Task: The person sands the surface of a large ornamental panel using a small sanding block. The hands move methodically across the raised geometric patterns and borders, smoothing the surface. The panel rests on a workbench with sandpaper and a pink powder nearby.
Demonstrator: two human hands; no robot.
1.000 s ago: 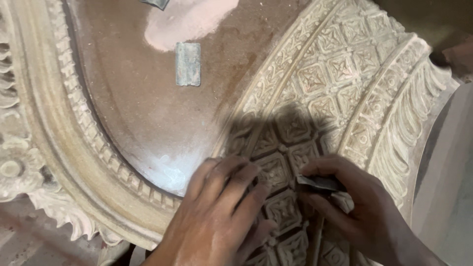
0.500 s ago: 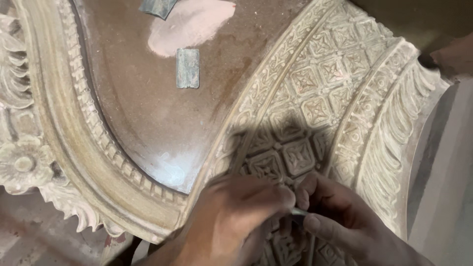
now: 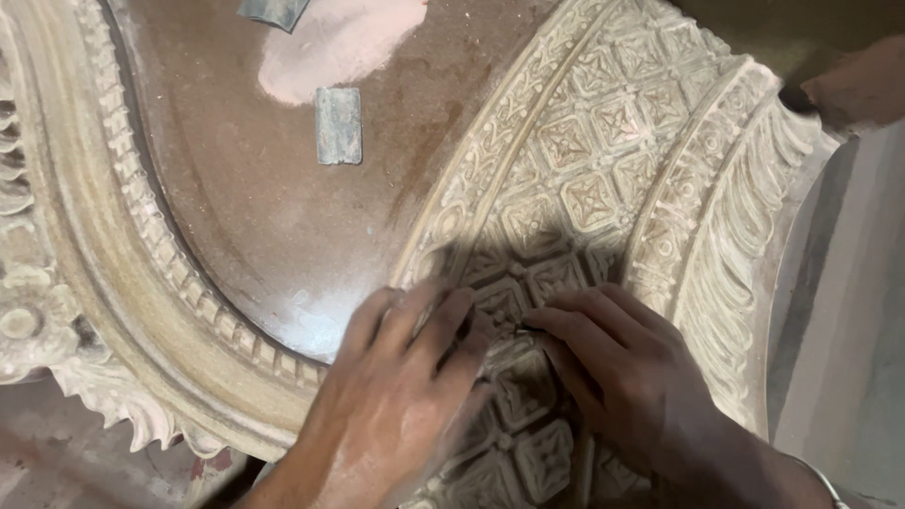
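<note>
While our left hand (image 3: 396, 396) presses flat, fingers together, our right hand (image 3: 622, 377) pinches a small tool (image 3: 524, 329) against the rigid, brittle-looking carved panel (image 3: 603, 170) at lower centre.

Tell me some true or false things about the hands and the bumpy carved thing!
1. Both hands rest on the carved panel of square flower tiles. True.
2. The left hand lies flat on the smooth brown surface. False: it rests on the carved tiles.
3. A small grey-green rectangular piece lies on the brown surface, apart from the hands. True.
4. The right hand is lifted high above the carving. False: its fingertips press on it.
5. A patch of pale powder lies on the brown surface. True.
</note>
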